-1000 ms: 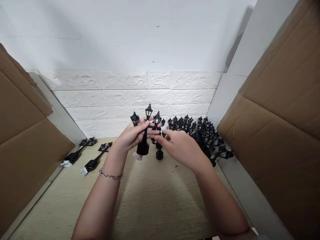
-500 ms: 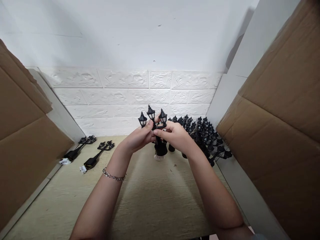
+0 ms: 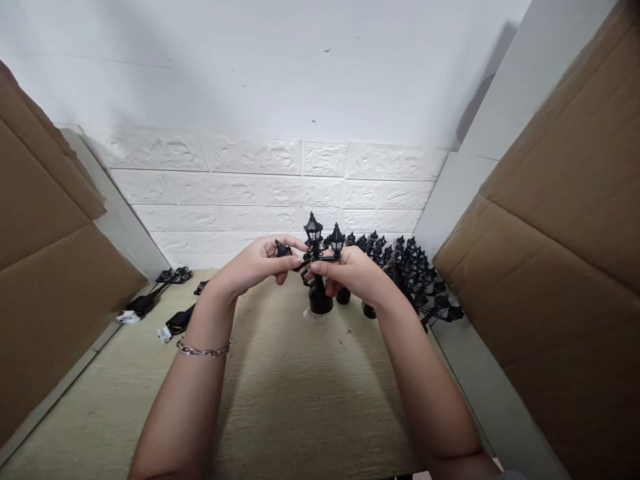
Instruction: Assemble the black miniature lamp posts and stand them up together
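Note:
A small black lamp post (image 3: 321, 299) stands upright at the middle of the table, its lanterns at the top. My left hand (image 3: 267, 264) pinches the left lantern arm, and that lantern pokes out tilted between thumb and fingers. On the other side, my right hand (image 3: 353, 272) is closed round the post just under the right lantern. A pale round piece (image 3: 311, 314) lies at the foot of the post's black base. The fingertips behind the post are partly hidden.
Many black lamp posts (image 3: 420, 273) crowd the table's right rear. Two more lie at the left, one (image 3: 145, 305) by the cardboard, one (image 3: 179, 321) partly behind my left forearm. Cardboard sheets (image 3: 565, 200) flank both sides; a white brick wall (image 3: 235, 157) is behind.
My left hand has shifted left, and the left lantern has gone from upright to tilted in its fingers. The post's top now shows more clearly. The view has moved slightly.

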A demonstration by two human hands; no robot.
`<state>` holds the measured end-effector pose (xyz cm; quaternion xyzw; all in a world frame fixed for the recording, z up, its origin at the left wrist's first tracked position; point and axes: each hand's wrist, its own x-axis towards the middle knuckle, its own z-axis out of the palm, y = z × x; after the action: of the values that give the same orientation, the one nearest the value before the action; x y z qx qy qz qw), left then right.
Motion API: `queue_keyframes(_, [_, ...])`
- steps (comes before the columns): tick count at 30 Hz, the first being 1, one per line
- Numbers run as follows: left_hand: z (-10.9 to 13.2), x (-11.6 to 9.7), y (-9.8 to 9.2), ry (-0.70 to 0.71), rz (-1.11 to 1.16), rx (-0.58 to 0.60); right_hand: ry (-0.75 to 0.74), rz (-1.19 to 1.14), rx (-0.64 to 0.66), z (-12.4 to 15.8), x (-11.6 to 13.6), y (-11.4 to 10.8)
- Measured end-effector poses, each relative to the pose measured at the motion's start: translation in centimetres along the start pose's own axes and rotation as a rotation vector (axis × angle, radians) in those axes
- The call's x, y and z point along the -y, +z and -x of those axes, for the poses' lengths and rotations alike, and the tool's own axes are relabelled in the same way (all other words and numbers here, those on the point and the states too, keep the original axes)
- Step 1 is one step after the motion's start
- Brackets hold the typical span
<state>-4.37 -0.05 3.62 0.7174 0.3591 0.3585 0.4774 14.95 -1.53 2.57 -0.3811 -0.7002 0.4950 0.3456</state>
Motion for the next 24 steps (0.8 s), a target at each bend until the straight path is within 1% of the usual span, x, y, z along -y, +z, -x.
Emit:
queue_keyframes(4, [0.2, -0.5, 0.2, -0.074, -0.038, 0.076, 0.033, -0.075, 0.034, 0.0, 0.0, 0.1])
queue_keyframes(10, [0.0, -0.8, 0.7, 0.018, -0.023, 0.079, 0.016, -0.077, 0.030, 0.0, -0.3, 0.0])
queue_keyframes(14, [0.1, -1.1, 0.9, 0.025, -0.033, 0.095, 0.001, -0.031, 0.042, -0.1, -0.5, -0.1])
queue_keyframes(18, [0.3, -1.6, 1.1, 0.042, -0.066, 0.077, -0.026, -0.013, 0.061, -0.1, -0.5, -0.1])
queue_keyframes(24, [0.5, -1.8, 1.2, 0.032, -0.129, 0.078, -0.021, 0.007, 0.083, -0.1, -0.5, -0.1])
